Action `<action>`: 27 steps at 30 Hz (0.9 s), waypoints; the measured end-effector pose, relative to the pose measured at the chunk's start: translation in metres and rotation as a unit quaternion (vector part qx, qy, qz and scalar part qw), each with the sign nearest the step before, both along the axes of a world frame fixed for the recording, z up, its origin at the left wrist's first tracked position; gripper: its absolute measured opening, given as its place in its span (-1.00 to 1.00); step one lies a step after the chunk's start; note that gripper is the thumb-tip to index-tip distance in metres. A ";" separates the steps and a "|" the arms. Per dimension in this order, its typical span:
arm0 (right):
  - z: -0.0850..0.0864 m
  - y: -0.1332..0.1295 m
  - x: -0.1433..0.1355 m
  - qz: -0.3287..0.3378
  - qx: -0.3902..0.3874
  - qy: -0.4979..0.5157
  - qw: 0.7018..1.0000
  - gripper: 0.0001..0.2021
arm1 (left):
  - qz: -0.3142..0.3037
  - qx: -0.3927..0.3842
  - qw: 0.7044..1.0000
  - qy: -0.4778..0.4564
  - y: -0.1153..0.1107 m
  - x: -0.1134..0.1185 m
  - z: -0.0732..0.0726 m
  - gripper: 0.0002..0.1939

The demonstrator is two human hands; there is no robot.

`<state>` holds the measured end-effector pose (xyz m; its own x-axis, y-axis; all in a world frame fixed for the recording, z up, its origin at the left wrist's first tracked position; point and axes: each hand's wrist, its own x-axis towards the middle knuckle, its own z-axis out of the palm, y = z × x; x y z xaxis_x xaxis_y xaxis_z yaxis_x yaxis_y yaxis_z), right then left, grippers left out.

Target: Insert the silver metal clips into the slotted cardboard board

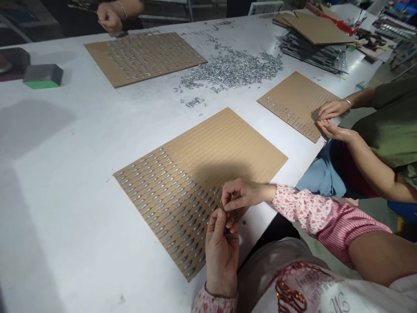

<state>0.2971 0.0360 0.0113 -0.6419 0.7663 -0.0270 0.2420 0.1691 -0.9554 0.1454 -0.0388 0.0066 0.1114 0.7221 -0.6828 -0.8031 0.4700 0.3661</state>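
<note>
A brown grooved board (247,139) lies on the table in front of me. Rows of small silver spindle-shaped metal pieces (167,213) sit in the grooves over its left and near part. Low over the board's near edge, my left hand (221,252) is closed, thumb up, around what look like a few of these pieces, mostly hidden by the fingers. My right hand (244,194) meets it at the fingertips, thumb and forefinger pinched together. Whatever is in that pinch is too small and covered to make out clearly. One dark bit (244,222) lies beside my hands.
A heap of loose silver pieces (234,69) spreads beyond the board. At right, a co-worker's hands (332,115) are over another board (295,84). Across the table, a person's hand (110,17) is near a third board (100,54). A dark-and-green block (44,76) stands far left.
</note>
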 end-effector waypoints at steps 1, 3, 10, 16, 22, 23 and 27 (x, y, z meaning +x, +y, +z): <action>-0.001 0.001 0.000 -0.006 0.003 -0.003 1.000 -0.82 | -0.004 0.000 1.000 0.001 0.001 0.001 0.000 -0.78; -0.001 0.003 -0.001 -0.006 0.015 -0.012 1.000 -0.83 | -0.010 0.000 1.000 0.002 0.003 0.002 -0.001 -0.78; -0.009 0.023 -0.001 -0.089 0.095 -0.069 0.989 -0.84 | -0.001 -0.046 0.999 0.023 0.005 -0.002 0.005 -0.86; -0.032 0.037 -0.001 -0.165 0.190 -0.208 0.945 -0.85 | -0.005 -0.075 0.997 -0.006 0.004 -0.002 0.012 -0.84; -0.035 0.031 -0.007 -0.189 0.225 -0.283 0.913 -0.83 | -0.010 -0.092 0.996 0.000 -0.002 -0.003 0.008 -0.89; -0.035 0.031 -0.007 -0.192 0.227 -0.288 0.910 -0.84 | -0.017 -0.079 0.997 0.004 -0.003 -0.003 0.007 -0.92; -0.034 0.033 -0.006 -0.199 0.217 -0.257 0.920 -0.82 | -0.017 -0.014 0.999 0.026 -0.004 -0.003 0.003 -0.86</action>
